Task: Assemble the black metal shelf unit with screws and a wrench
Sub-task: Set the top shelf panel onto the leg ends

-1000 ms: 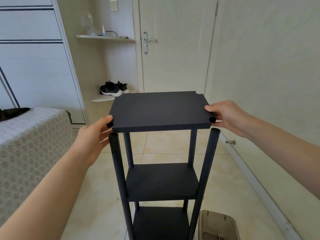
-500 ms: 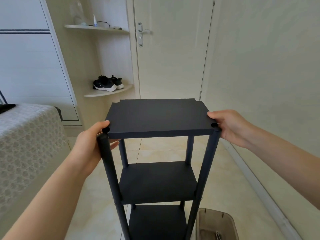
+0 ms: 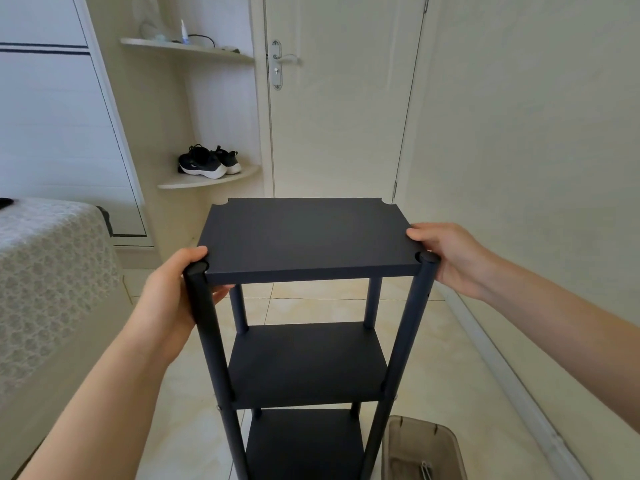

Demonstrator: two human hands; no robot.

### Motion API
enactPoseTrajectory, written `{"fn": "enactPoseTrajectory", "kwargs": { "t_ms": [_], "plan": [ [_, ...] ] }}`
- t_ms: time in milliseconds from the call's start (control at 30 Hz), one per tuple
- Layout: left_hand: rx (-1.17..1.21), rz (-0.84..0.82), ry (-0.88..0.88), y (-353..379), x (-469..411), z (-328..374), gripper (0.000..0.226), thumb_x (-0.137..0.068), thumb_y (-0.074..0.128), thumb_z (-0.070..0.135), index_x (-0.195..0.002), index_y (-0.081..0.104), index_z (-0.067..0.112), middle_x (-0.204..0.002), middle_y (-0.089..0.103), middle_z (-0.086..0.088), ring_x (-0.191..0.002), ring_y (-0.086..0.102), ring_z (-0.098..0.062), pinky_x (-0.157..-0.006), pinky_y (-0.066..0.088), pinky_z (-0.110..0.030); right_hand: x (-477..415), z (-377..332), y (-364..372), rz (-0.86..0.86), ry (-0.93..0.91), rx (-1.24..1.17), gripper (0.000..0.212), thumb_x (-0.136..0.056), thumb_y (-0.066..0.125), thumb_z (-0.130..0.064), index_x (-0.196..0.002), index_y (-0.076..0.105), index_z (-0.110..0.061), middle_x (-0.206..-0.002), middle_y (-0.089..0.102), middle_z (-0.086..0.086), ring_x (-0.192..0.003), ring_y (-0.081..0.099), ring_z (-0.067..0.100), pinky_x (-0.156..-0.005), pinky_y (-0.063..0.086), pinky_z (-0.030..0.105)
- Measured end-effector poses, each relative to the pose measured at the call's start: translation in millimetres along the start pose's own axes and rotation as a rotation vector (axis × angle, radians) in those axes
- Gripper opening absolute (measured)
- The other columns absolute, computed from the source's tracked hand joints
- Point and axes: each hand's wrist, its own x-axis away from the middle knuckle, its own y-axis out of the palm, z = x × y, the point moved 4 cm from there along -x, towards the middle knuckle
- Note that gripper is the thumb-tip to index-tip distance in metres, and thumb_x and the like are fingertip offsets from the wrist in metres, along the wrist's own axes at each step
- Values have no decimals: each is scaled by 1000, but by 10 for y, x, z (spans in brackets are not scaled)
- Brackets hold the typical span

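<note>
Room around the shelf unit (image 3: 304,341) is narrow: the bed (image 3: 45,271) stands near at 9 o'clock, the wall (image 3: 536,168) runs near at 3 o'clock, and open floor (image 3: 450,358) stretches toward the shut door (image 3: 339,98) at 12 o'clock. A plastic bin (image 3: 422,448) sits on the floor just beside the front-right post (image 3: 412,323), at 5 o'clock.

We hold the top panel (image 3: 304,237) at both short edges. Our left grip (image 3: 169,296) clasps its 9 o'clock edge, thumb on top and fingers curled beneath, behind the front-left post (image 3: 207,334). Our right grip (image 3: 450,258) clasps the 3 o'clock edge the same way, thumb on top.

A second ago the panel hung above the front posts, apart from their tops. Now it sits lower, and its two near corner notches fit round the post caps.

The rear posts run up under the panel, so their tops are hidden, and we cannot tell whether they meet the far notches. Our right fingers are out of sight under the edge. The bottom shelf (image 3: 304,445) and the bin are cut off by the frame, and the bin's contents are hard to make out.
</note>
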Motion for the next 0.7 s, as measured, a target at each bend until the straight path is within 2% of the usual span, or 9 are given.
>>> {"fn": "enactPoseTrajectory", "kwargs": {
  "t_ms": [67,100,167,233,300,467,567,700],
  "plan": [
    [4,0,-5,25,-6,7,20,-96,58,26,-112,62,14,-83,76,3,-69,73,-13,-82,54,-37,-7,-13,2,-10,-14,16,33,-98,43,-7,-121,67,-11,-124,69,8,-116,64,25,-94,51,35],
    [6,8,-8,33,-12,14,18,-96,59,26,-110,62,15,-81,77,4,-69,74,-13,-80,54,-36,-11,-16,7,-13,-15,18,34,-97,43,-8,-121,67,-12,-123,69,7,-116,64,24,-94,50,35],
    [12,32,-19,47,-29,40,18,-95,62,26,-109,62,16,-82,77,3,-70,75,-13,-76,57,-34,-18,-9,15,0,-12,11,31,-98,46,-11,-121,67,-11,-118,72,5,-104,69,20,-84,54,30],
    [15,47,-30,63,-42,75,19,-94,64,27,-109,62,15,-90,76,0,-70,75,-14,-70,60,-32,-34,6,5,37,-12,-10,26,-99,52,-15,-119,66,-6,-104,75,3,-85,71,14,-67,57,24],
    [16,39,-37,82,-39,109,20,-94,65,27,-109,63,14,-93,74,-2,-66,73,-14,-65,62,-29,-47,10,-3,68,-11,-26,26,-97,58,-19,-115,66,-3,-91,74,3,-74,71,11,-57,55,22],
    [-8,16,-61,134,-1,183,23,-95,63,27,-113,62,11,-96,71,-6,-56,68,-14,-67,63,-32,-98,-16,-18,111,-18,-39,27,-93,64,-19,-113,66,-2,-86,71,3,-73,67,14,-70,52,26],
    [-59,-45,-45,156,16,256,23,-96,61,28,-113,61,12,-83,72,-3,-56,65,-15,-68,63,-31,-112,-27,-29,126,-34,-50,25,-94,63,-18,-112,67,-1,-83,67,3,-72,62,16,-78,44,35],
    [-96,-71,-45,153,25,286,25,-96,61,29,-114,61,12,-87,66,-4,-57,65,-14,-70,63,-32,-112,27,-13,115,8,-68,25,-94,63,-19,-112,66,-1,-77,69,1,-62,66,12,-58,54,24]
  ]
}}
